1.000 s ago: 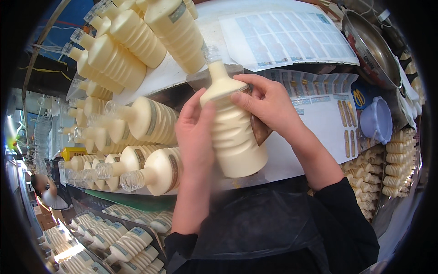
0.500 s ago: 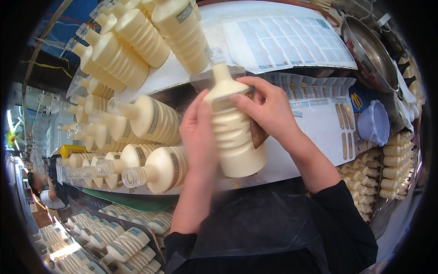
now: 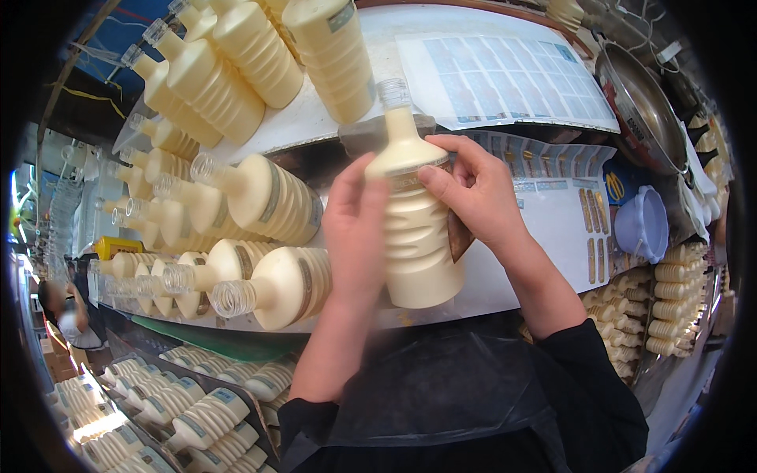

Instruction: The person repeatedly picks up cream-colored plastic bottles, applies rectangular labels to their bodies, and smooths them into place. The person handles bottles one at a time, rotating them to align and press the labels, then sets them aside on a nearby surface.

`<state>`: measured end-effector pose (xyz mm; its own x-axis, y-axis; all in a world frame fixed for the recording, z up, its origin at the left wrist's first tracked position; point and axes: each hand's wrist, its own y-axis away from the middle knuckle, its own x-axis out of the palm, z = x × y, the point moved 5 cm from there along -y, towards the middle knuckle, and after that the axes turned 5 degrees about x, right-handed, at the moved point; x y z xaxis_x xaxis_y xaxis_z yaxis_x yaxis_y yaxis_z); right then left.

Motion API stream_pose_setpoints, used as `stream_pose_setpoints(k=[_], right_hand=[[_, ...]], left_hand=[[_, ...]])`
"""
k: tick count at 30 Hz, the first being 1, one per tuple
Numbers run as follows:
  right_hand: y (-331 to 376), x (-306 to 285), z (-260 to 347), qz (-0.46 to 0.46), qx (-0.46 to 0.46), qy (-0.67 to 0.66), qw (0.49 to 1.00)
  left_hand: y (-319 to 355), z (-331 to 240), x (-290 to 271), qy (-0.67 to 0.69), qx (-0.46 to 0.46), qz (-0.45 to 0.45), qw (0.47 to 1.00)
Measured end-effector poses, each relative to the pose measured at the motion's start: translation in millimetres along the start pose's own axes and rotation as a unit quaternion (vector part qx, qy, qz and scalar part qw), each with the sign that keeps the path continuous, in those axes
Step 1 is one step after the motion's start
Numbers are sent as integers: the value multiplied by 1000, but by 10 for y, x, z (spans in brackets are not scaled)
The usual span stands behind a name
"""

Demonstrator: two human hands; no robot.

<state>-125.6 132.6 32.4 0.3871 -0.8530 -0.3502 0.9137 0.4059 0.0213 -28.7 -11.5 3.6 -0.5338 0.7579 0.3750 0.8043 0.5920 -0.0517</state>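
Cream bottle [image 3: 422, 236], left hand [image 3: 352, 217] and right hand [image 3: 479, 189]: all sit slightly farther right in view than half a second ago, nearby bottles [image 3: 306, 288] likewise. Bottle: lies between the hands, over the white surface [image 3: 497, 276], neck away from the person. Right: pinches the shoulder, thumb on label band [image 3: 406, 180]. Left: blurred, fingers together at bottle's left side; cannot tell whether it presses.

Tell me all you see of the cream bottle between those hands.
The cream, ridged, glossy bottle looks like plastic. It has a clear, threaded, uncapped mouth, sloping shoulders and a brownish band just below them. Its neck points away from the person, over the white table. The right hand grips its upper right side; the blurred left hand is at its left, contact unclear.
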Motion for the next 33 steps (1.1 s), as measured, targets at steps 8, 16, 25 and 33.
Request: stream_pose_setpoints(k=[8, 16, 25, 33], right_hand=[[12, 15, 40, -11, -11, 9, 1000], [-24, 44, -10, -35, -7, 33, 999], [-141, 61, -41, 21, 35, 75, 996], [-235, 120, -161, 44, 52, 17, 998]], left_hand=[[-59, 25, -21, -22, 3, 3, 1000], [-98, 23, 4, -51, 19, 1, 999], [-211, 133, -115, -60, -37, -16, 997], [-243, 214, -128, -91, -47, -18, 995]])
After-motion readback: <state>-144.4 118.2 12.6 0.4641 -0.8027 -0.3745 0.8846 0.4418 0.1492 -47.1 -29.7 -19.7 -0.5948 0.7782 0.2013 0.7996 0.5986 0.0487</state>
